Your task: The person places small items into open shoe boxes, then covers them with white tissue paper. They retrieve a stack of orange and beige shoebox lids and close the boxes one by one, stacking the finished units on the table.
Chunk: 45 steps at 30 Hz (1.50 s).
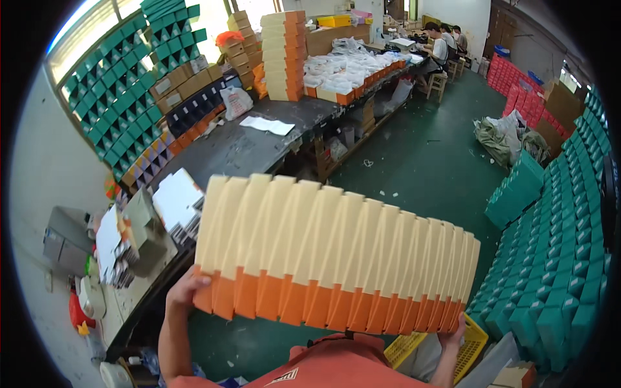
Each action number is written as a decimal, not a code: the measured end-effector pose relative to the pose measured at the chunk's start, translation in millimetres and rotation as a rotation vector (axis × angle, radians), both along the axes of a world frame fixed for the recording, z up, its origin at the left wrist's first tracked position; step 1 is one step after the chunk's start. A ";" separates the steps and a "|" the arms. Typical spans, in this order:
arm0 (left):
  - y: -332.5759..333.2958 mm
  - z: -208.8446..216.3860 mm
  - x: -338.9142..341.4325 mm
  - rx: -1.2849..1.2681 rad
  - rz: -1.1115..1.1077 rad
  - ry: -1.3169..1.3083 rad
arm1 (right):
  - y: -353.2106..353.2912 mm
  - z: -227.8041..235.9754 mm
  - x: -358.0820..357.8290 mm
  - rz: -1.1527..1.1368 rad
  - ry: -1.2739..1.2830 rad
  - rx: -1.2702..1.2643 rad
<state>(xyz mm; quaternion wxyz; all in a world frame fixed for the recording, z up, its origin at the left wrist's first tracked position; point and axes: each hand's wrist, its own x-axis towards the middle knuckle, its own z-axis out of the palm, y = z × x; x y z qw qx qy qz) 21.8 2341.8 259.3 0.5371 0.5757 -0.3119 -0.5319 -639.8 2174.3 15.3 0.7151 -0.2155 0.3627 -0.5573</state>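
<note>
Pinned at both ends and up in the air!

Left hand (186,289) clamps the left end, thumb against the orange band; right hand (453,334) grips the lower right corner, most of its fingers hidden. Between them, the row of cream-and-orange boxes (330,249), held on the person's side of the dark workbench (236,152). Looks like card: light for its bulk, I'd judge, stiff piece by piece, but liable to sag or burst apart mid-span. Best hold: both ends, low, pressing inward without crushing edges. On the workbench beyond, a tall stack (283,58) in matching colours; right of the workbench, teal boxes (550,278) piled high!
</note>
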 end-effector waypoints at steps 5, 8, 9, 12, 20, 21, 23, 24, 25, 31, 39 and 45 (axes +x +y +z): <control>-215.2 29.4 55.0 -0.098 -0.313 -0.232 | -128.8 -29.7 54.3 -0.080 -0.046 0.059; -313.6 64.3 83.3 -0.193 -0.374 -0.318 | -244.1 -34.5 102.7 -0.105 -0.060 0.065; -336.4 73.8 100.7 -0.259 -0.367 -0.377 | -290.2 -27.2 130.7 -0.083 -0.083 0.048; -388.1 104.4 136.3 -0.361 -0.247 -0.491 | -425.8 -12.7 220.4 0.007 -0.189 0.001; -510.4 154.0 211.2 -0.515 0.331 -1.025 | -762.5 -31.1 530.5 0.540 -0.608 0.029; -530.0 158.0 225.4 -0.497 0.392 -1.103 | -783.4 -35.5 561.1 0.598 -0.618 0.078; -568.6 177.6 248.3 -0.424 0.497 -1.269 | -831.4 -40.5 627.4 0.742 -0.645 0.151; -589.3 192.6 258.9 -0.352 0.522 -1.347 | -849.3 -45.3 656.2 0.816 -0.654 0.195; -615.1 199.7 271.9 -0.303 0.542 -1.416 | -870.9 -49.7 682.0 0.881 -0.672 0.237; -840.0 233.2 311.7 -0.013 0.656 -1.753 | -991.1 -78.6 831.8 1.163 -0.757 0.448; -1104.5 204.2 374.8 0.523 0.373 -1.547 | -1136.5 -128.8 1035.4 1.185 0.219 0.761; -1194.6 177.2 377.4 0.594 0.371 -1.651 | -1130.1 -92.1 1016.9 1.587 0.010 0.466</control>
